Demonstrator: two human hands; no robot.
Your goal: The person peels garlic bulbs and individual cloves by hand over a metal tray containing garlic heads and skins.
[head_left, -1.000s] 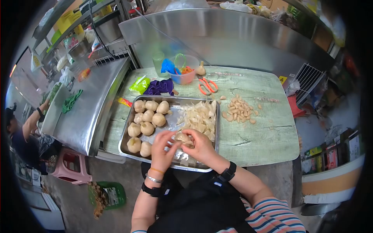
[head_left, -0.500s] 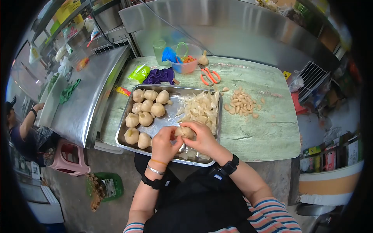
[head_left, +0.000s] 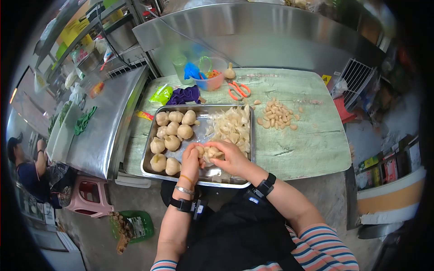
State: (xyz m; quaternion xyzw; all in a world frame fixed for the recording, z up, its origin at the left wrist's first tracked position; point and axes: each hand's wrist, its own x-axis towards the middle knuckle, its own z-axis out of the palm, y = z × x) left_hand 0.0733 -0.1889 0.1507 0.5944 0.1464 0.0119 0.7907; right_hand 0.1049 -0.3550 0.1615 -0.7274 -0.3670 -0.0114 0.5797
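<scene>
Between my two hands, low over the front of a metal tray (head_left: pixel 151 175), is a garlic bulb (head_left: pixel 210 152) that looks partly broken apart. My left hand (head_left: pixel 191 161) grips it from the left with bent fingers. From the right, my right hand (head_left: pixel 233 159) curls over the other side of it. Several whole garlic bulbs (head_left: pixel 172 142) fill the tray's left part. A heap of pale garlic skins (head_left: pixel 229 128) lies in its right part. Peeled garlic cloves (head_left: pixel 278 114) are piled on the green table (head_left: pixel 298 153) beyond the tray's right side.
Orange-handled scissors (head_left: pixel 238 91), a plastic tub (head_left: pixel 211 80), a lone garlic bulb (head_left: pixel 230 72), a purple cloth (head_left: pixel 184 95) and a green packet (head_left: pixel 161 95) lie along the back. A pink stool (head_left: pixel 89 197) and green basket (head_left: pixel 140 226) stand on the floor left. Another person (head_left: pixel 29 174) is at far left.
The garlic bulb in my hands, rounded and more whole before, now shows separated cloves. My fingers have shifted on it. The whole view has moved slightly.
</scene>
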